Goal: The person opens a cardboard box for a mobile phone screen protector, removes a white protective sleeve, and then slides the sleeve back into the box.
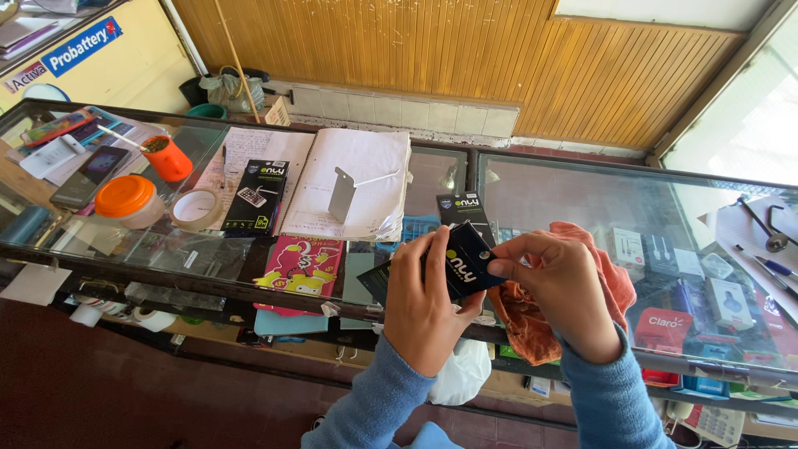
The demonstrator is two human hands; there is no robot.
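Both hands meet over the front edge of a glass counter [582, 199], holding a small black cardboard packet [467, 263] with a glossy printed face. The left hand [424, 299] wraps the packet's left side, fingers curled round its back and thumb on the front. The right hand [559, 287] pinches the packet's right edge between thumb and forefinger, closed on the card. The packet sits tilted, its top corner leaning toward 1 o'clock.

Just beyond the right hand, at 3 o'clock from the packet, a crumpled orange cloth [532, 320] lies in soft folds on the glass. A second flat black box [462, 208] stands just behind the held packet at 12 o'clock. Farther off at 10 o'clock lies an open notebook [353, 179] with worn, fanned paper edges, and a thin white rectangular card [342, 194] stands on it. A flat black retail pack [258, 195] rests at the notebook's left. Next, toward 9 o'clock, come a ring of beige tape [197, 208], a round tub with an orange plastic lid [126, 198] and an orange cup [169, 158]. Behind the counter runs a ribbed wall of wooden panelling [465, 58].
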